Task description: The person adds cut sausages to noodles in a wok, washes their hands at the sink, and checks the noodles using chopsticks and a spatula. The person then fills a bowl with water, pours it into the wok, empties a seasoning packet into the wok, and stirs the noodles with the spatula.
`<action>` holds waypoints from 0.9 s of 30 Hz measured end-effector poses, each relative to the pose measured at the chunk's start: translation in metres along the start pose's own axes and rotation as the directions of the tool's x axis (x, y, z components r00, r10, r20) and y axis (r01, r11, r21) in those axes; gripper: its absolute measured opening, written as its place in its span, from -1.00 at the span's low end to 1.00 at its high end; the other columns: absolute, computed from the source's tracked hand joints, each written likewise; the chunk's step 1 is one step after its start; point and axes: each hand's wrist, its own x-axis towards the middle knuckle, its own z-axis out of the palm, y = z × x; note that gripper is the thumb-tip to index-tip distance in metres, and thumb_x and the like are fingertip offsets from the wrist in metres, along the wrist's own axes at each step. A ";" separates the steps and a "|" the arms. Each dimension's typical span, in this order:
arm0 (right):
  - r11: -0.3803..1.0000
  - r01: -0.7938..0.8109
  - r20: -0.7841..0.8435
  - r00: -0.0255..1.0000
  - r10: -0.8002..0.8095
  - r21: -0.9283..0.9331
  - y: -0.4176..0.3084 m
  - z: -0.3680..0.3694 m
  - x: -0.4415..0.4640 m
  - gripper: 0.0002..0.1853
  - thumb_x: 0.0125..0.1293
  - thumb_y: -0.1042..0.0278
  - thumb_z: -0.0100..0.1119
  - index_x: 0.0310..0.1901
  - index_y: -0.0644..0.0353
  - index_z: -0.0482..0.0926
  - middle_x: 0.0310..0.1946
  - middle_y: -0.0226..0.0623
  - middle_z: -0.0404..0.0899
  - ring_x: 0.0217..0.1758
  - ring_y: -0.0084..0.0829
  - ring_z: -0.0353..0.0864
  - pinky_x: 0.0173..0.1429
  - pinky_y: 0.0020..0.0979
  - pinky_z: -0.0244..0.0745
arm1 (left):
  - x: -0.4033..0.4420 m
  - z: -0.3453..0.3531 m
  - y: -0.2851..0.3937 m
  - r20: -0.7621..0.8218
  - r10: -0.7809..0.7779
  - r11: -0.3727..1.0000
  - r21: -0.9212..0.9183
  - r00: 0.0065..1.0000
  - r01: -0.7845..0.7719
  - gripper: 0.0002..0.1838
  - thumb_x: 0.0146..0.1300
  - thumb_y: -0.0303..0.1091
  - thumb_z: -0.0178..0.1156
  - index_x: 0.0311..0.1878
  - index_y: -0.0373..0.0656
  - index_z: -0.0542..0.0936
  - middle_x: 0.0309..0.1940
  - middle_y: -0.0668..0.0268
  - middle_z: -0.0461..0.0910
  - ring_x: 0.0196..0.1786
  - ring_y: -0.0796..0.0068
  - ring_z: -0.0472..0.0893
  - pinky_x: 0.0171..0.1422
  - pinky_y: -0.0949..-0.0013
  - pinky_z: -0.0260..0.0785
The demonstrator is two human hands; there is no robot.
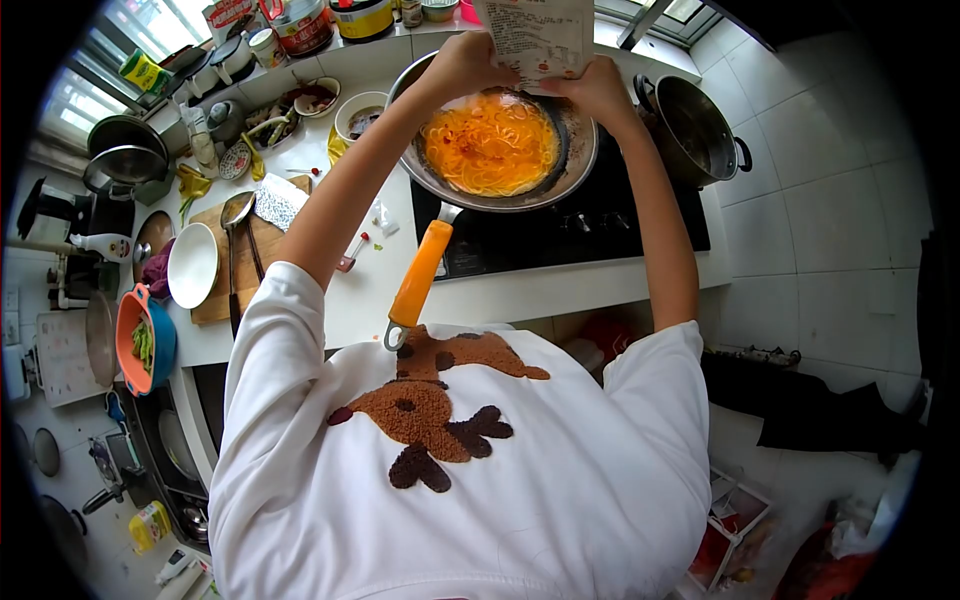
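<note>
Both my hands grip a printed white packet [540,40] above the far side of a frying pan. My left hand [468,66] pinches its left lower edge, and my right hand [600,90] holds the right lower corner. Below them, the frying pan [585,185] sits on the black cooktop [500,245], its orange handle [420,275] pointing toward me. Noodles [490,145] lie in orange-red broth inside the pan. The small print on the packet is too blurred to read.
A dark two-handled pot [695,130] stands to the right of the pan. On the left are a cutting board [260,235] with a ladle [238,208], a white bowl [193,265] and a colander of green vegetables [135,300]. Jars and tubs [300,25] line the windowsill.
</note>
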 end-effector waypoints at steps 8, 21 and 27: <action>0.985 0.089 0.012 0.996 -0.092 0.148 -0.006 0.012 -0.003 -0.63 -0.10 0.29 0.34 -0.24 0.31 0.57 -0.36 -0.19 0.61 -0.29 -0.43 0.60 -0.18 -0.45 0.47 | -0.003 0.000 0.023 0.044 -0.111 0.988 0.115 0.993 0.106 -0.56 -0.30 -0.20 0.42 -0.33 -0.27 0.58 -0.46 0.12 0.59 -0.41 0.30 0.60 -0.28 0.37 0.42; 0.995 0.104 -0.013 0.995 -0.104 0.007 -0.009 0.021 0.000 -0.68 -0.05 0.36 0.30 -0.20 0.25 0.57 -0.31 -0.21 0.61 -0.24 -0.39 0.60 -0.13 -0.41 0.45 | -0.004 0.005 0.029 -0.035 -0.044 0.931 0.361 0.998 0.054 -0.62 -0.29 -0.18 0.39 -0.49 -0.32 0.59 -0.55 0.02 0.55 -0.44 0.15 0.59 -0.32 0.28 0.44; 0.993 0.115 -0.021 0.993 -0.115 0.020 -0.003 0.028 0.003 -0.69 -0.03 0.36 0.25 -0.20 0.26 0.55 -0.30 -0.19 0.61 -0.21 -0.32 0.60 -0.10 -0.38 0.45 | -0.005 0.005 0.030 -0.036 -0.011 0.932 0.363 0.999 0.024 -0.61 -0.29 -0.17 0.39 -0.50 -0.33 0.58 -0.58 0.05 0.55 -0.46 0.14 0.59 -0.35 0.29 0.44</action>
